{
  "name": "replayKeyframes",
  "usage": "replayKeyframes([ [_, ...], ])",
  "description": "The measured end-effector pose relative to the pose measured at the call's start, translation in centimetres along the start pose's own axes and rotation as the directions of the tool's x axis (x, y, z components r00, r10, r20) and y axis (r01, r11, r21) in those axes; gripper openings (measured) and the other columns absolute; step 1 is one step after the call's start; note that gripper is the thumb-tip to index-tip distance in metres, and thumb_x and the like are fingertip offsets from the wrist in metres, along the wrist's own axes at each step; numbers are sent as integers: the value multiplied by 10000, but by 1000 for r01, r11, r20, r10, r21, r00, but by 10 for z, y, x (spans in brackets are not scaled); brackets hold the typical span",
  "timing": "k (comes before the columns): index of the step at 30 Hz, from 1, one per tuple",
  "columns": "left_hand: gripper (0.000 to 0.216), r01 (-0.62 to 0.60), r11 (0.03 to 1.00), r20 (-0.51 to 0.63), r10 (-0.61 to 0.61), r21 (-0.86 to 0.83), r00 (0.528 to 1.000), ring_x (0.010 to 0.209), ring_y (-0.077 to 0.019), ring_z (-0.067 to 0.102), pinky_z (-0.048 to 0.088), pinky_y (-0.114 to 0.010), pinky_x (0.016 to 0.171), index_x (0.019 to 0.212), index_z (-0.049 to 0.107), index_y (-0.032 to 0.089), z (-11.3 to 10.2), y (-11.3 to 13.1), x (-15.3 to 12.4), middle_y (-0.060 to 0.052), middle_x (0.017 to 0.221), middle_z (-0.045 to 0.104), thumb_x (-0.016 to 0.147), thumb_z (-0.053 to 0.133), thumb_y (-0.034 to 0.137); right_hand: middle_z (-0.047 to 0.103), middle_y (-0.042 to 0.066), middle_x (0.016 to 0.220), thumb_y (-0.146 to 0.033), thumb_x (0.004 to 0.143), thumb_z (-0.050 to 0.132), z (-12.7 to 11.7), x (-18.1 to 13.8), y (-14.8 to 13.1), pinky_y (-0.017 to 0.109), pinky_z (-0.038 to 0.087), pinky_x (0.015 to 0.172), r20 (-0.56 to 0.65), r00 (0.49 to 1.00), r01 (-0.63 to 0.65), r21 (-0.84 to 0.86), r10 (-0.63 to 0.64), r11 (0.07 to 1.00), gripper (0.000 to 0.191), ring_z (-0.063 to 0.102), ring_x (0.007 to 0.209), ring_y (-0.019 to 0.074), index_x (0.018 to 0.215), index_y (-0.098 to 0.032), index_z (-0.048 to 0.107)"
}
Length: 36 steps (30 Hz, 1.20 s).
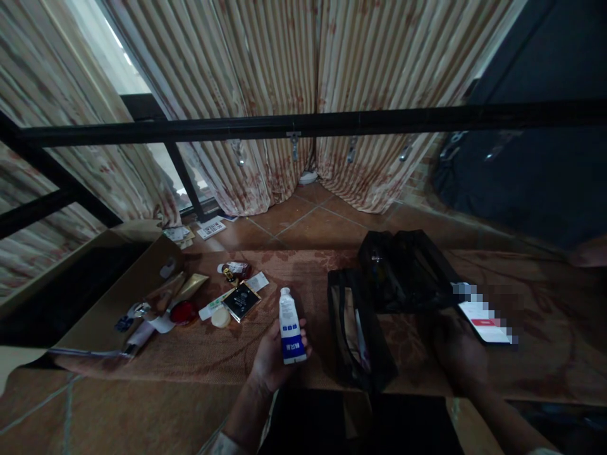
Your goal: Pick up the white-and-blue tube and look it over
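Observation:
My left hand [275, 357] is closed round a white tube with a blue label [290, 327], held cap up over the patterned brown cloth [294, 272]. My right hand [458, 351] lies dark on the cloth by the near corner of a black mesh pouch [408, 268]; its fingers are too dim to read. A second black pouch [355, 332] lies open between my hands, with a slim item inside.
Small cosmetics lie left of the tube: a dark square compact [241, 301], a red round tin [184, 312], a gold tube [192, 284] and a small bottle [234, 270]. A cardboard box flap [128, 284] sits far left. A phone [484, 314] lies right. A black bar [303, 123] crosses above.

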State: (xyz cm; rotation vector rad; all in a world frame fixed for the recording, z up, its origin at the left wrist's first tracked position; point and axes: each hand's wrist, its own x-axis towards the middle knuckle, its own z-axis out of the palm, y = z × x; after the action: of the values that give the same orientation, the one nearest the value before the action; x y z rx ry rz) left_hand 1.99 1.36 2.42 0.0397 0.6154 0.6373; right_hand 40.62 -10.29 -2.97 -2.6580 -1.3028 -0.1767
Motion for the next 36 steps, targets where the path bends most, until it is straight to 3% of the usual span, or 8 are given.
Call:
replayKeyframes([
  [11,395,-4,998,18,5,-63,1000,593,-104,476,467,-254,599,928,610,47,4,3,7,-44,720,508,945,369,361,604,127,1040,-369,923,347,-2,2,-1,291,347,503,25,999,-25,-9,25,1000,385,588,657,177,1106,-153,608],
  [17,362,-39,999,14,39,-8,999,558,-94,442,424,-230,538,869,598,85,4,-2,13,-28,698,483,932,407,387,601,129,1029,-348,920,357,-8,0,-6,294,322,487,19,999,-37,11,36,999,370,557,609,162,1098,-159,621],
  [26,395,-45,987,-18,48,153,999,505,-88,429,382,-209,471,905,614,72,8,-8,15,-26,661,491,922,414,412,600,123,1018,-329,928,357,-13,-1,-9,281,303,502,19,999,-30,57,29,998,359,502,583,119,1083,-132,614],
  [36,359,-141,970,-81,159,197,984,492,-80,452,387,-198,456,923,623,67,14,-15,13,-23,640,514,907,488,399,603,114,977,-333,924,369,-6,1,-6,289,319,520,25,999,-37,29,36,999,347,548,665,160,1069,-135,614],
])
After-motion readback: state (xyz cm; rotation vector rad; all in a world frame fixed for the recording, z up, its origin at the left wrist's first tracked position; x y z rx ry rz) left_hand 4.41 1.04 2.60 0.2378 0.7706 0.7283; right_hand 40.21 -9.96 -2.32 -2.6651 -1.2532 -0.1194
